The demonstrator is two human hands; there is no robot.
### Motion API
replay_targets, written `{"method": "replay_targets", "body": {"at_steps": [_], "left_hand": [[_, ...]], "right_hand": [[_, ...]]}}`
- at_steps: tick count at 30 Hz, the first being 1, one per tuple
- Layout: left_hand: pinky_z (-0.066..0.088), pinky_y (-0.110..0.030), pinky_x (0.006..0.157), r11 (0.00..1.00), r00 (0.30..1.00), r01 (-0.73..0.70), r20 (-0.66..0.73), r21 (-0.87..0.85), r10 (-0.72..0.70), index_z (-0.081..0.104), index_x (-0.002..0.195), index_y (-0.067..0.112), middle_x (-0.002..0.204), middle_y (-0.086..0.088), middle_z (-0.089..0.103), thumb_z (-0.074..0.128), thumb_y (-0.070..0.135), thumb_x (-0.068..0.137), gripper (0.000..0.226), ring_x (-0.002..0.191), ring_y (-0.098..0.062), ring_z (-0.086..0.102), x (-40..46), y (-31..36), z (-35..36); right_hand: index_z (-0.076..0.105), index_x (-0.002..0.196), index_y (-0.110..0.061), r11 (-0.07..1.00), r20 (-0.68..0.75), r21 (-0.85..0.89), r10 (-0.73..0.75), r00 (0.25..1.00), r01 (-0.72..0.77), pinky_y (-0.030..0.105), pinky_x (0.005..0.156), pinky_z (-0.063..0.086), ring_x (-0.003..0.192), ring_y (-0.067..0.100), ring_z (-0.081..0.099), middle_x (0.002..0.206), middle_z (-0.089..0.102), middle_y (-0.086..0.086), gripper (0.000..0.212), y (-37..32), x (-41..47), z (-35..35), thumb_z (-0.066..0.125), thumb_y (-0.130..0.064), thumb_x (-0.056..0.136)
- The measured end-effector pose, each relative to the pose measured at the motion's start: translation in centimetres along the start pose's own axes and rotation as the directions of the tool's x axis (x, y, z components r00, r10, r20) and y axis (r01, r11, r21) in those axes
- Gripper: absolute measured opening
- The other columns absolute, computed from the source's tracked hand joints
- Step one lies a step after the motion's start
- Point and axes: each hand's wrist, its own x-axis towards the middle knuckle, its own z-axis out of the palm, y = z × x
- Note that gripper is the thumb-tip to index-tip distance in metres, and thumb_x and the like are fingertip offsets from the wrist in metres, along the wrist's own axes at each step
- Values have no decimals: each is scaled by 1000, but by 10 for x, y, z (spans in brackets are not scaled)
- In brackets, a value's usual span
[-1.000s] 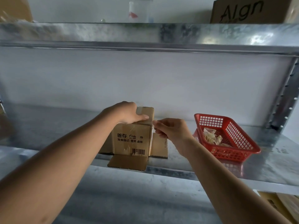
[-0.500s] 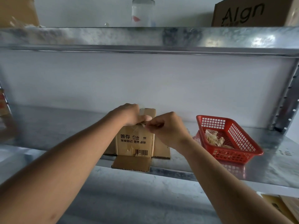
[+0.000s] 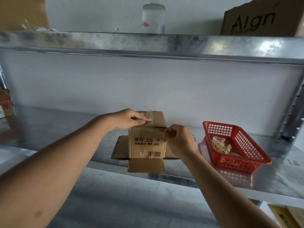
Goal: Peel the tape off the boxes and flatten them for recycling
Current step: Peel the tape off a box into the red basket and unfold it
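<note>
Shelf edge: the small cardboard box (image 3: 146, 142) stands near the front lip of the metal shelf (image 3: 65, 129), and its front bottom flap (image 3: 146, 165) sticks out past that lip.
Open room: you have bare shelf to the left of the box and behind it up to the back wall; the upper shelf (image 3: 148, 43) hangs well above your hands.
Right side: the red basket (image 3: 236, 147) sits near the box, just beyond your right wrist, with crumpled clear scraps (image 3: 221, 145) inside it.
Box look: upright, brown, printed on the near face with dark characters and a barcode; side flaps lie flat on the shelf at left and right; a strip of clear tape (image 3: 150, 116) runs across the closed top.
Left hand: your left hand (image 3: 128, 120) rests on the top of the box, fingers and thumb pressed together at the tape – whether it pinches the tape or only holds it down, you cannot tell.
Right hand: your right hand (image 3: 179, 140) is at the upper right corner of the near face, fingers curled, thumb and forefinger pinched together – what they pinch is too small to tell.
</note>
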Motion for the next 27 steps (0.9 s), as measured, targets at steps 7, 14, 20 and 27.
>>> {"method": "replay_targets", "body": {"at_steps": [7, 14, 20, 27], "left_hand": [[37, -39, 108, 933, 998, 60, -9, 356, -61, 48, 137, 67, 125, 11, 47, 36, 45, 110, 37, 122, -19, 46, 6, 14, 5], [31, -44, 107, 908, 999, 42, -49, 417, -24, 38, 132, 79, 104, 14, 36, 31, 57, 107, 34, 115, -21, 33, 14, 22, 20], [29, -46, 112, 919, 998, 40, -53, 392, -21, 38, 135, 76, 103, 16, 33, 30, 62, 105, 34, 119, -21, 28, 18, 19, 25], [28, -50, 115, 920, 999, 28, -40, 390, -13, 39, 133, 78, 103, 17, 32, 32, 65, 103, 33, 119, -20, 27, 19, 17, 22]], "right_hand": [[78, 86, -28, 998, -236, 53, -15, 972, 28, 27, 58, 53, 71, 7, 68, 77, 75, -11, 11, 6, -2, -3, 73, -21, 93], [70, 91, -32, 916, -288, 384, -1, 958, 116, 32, 74, 58, 85, 1, 68, 86, 73, -16, 16, 1, 1, -4, 65, -21, 101], [56, 127, -22, 681, -134, 721, -45, 990, 128, 33, 84, 62, 96, 25, 74, 100, 77, 8, 35, 1, -1, -4, 49, 4, 105], [75, 82, -34, 921, -217, 376, -18, 976, 101, 31, 72, 62, 79, 6, 74, 80, 77, -14, 22, 0, 18, -8, 79, -13, 89]]}}
